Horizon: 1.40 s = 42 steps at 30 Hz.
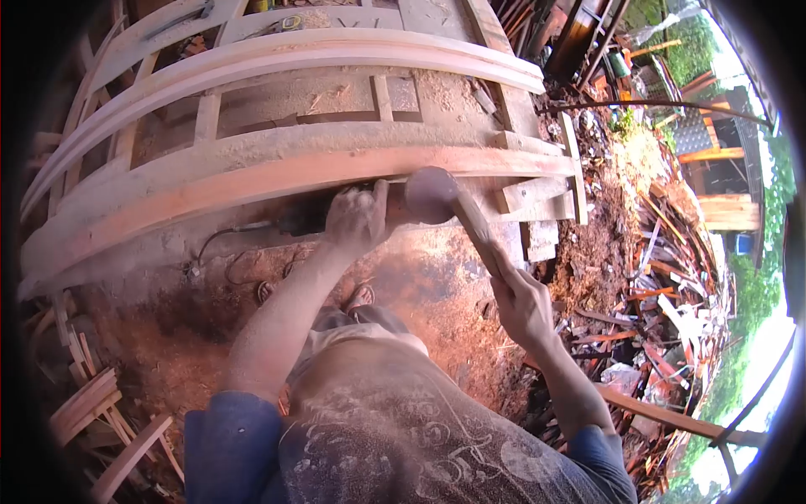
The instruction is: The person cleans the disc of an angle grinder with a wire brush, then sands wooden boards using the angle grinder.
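Observation:
My right hand [522, 304] is wrapped round the wooden handle of a mallet [476, 225]. Its rounded, pale grey head is up at the front face of a long wooden beam [277, 175]. Just left of the mallet head, my left hand [357, 220] is closed close to the beam's near side, its fingers curled and one digit pointing up. What it grips, if anything, is hidden. A dark tool-like object [304, 212] with a cable lies beside my left hand, partly covered; its kind cannot be made out.
A second long beam [277, 52] runs across the sawdust-covered wooden workbench [453, 99]. Short wood blocks [537, 193] sit at its right end. Scrap wood and debris [663, 311] lie to the right, and offcuts [88, 407] at lower left. Sandaled feet [361, 296] stand below.

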Motion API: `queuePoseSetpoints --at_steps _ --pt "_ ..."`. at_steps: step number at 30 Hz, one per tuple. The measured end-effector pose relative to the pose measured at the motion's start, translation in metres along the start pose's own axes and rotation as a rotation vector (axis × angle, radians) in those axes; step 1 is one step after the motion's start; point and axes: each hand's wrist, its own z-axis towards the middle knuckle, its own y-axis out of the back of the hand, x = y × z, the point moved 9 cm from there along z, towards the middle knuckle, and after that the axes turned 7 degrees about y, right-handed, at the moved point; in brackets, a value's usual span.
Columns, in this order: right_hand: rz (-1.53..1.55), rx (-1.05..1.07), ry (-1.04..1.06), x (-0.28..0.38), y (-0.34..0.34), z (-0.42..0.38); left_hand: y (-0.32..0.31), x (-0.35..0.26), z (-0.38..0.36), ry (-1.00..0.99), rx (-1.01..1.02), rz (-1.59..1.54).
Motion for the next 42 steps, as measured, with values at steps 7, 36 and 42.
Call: queuePoseSetpoints --at_steps 7,36,42 --pt "0.177 -0.149 0.140 0.039 0.014 0.117 0.001 -0.003 -0.001 0.044 0.038 0.012" --pt "0.098 -0.186 0.040 -0.004 0.019 -0.013 0.003 -0.007 0.002 -0.011 0.028 0.016" --pt "0.169 -0.296 0.208 0.052 0.035 0.083 0.002 -0.008 0.000 -0.082 -0.087 0.105"
